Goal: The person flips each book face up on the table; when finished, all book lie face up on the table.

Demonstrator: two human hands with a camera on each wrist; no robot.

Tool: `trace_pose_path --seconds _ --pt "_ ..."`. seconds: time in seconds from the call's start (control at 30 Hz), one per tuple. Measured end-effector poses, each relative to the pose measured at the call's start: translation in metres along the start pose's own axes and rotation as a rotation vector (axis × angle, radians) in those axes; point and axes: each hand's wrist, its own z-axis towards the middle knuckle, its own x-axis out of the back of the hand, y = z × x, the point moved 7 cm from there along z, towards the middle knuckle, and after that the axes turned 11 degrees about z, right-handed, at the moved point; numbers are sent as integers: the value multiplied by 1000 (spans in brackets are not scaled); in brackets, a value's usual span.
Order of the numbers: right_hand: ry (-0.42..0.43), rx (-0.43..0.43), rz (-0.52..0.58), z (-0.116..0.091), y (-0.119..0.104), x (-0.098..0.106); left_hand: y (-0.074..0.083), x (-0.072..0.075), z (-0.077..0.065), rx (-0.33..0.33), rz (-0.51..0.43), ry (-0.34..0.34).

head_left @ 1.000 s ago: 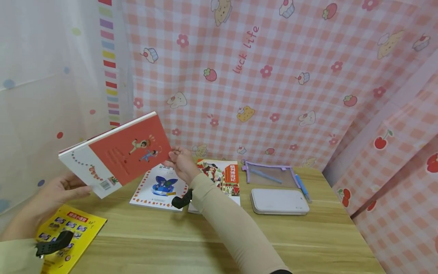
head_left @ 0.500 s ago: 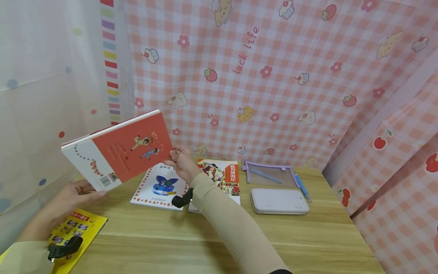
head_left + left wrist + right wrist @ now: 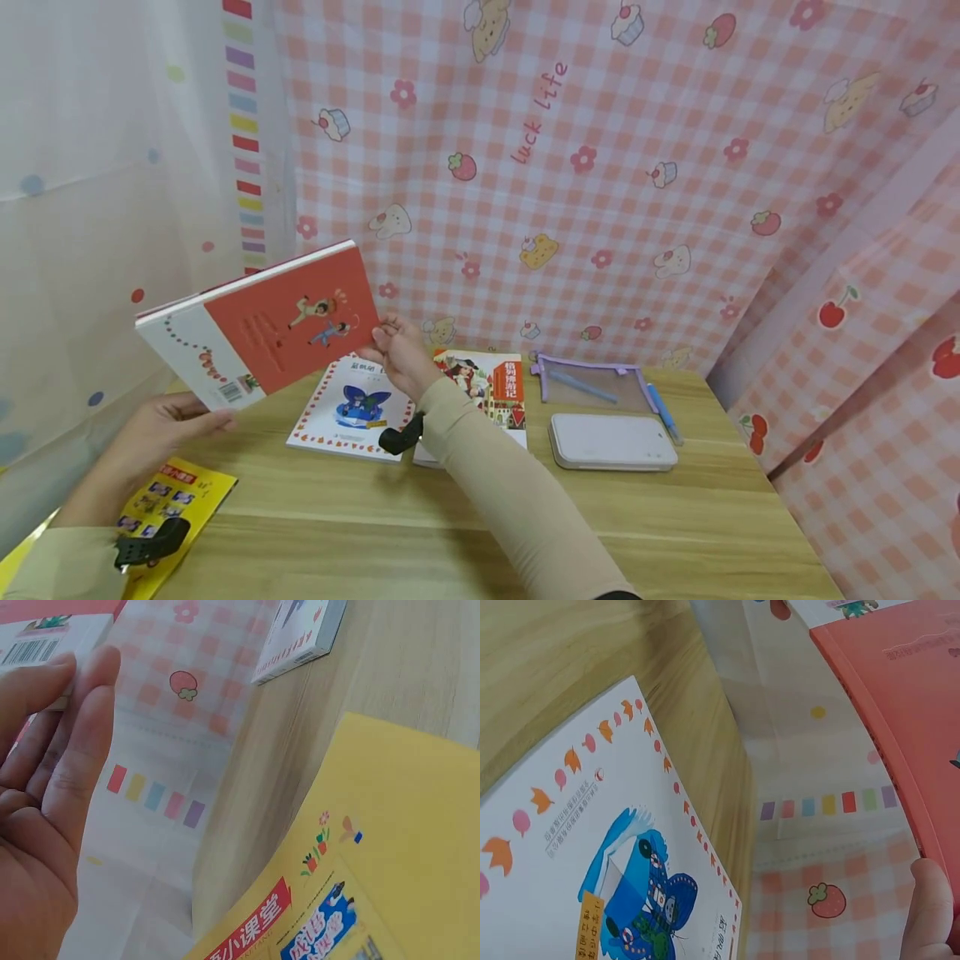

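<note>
A book [image 3: 300, 329] with a red and white back cover is held tilted above the table. My right hand [image 3: 402, 354] pinches its lower right corner; in the right wrist view the thumb [image 3: 930, 907] lies at the red cover's edge. My left hand [image 3: 161, 433] holds the lower left corner near the barcode, the thumb [image 3: 37, 690] in front and some fingers behind the book. Under the left forearm lies a yellow book [image 3: 187, 500]. A white book [image 3: 345, 425] with a blue picture lies beneath the held one, and another illustrated book [image 3: 510, 400] lies beside it, partly behind the right arm.
Right of the books lie a mesh pouch [image 3: 592, 383] with a purple edge, a blue pen [image 3: 664, 412] and a white case [image 3: 613, 442]. A checked curtain [image 3: 525, 208] hangs behind the wooden table [image 3: 337, 533], and a pale curtain [image 3: 90, 250] on the left.
My left hand has moved right and slightly up at the book's lower left corner. The held book has shifted slightly right. My right hand stays almost still.
</note>
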Motion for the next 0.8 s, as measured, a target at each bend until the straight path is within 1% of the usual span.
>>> trace_pose_path --seconds 0.2,0.33,0.4,0.57,0.8 --pt "-21 5 -74 0 -5 -2 0 1 -1 45 92 18" --pt "-29 4 -154 -3 -9 -3 3 0 0 32 162 27" --pt "-22 6 -174 -4 -11 -3 4 -1 2 33 187 26" --pt "-5 2 -184 -5 -13 -4 3 -2 5 78 207 12" --pt "29 23 -219 -9 -17 -9 8 0 2 5 244 33"
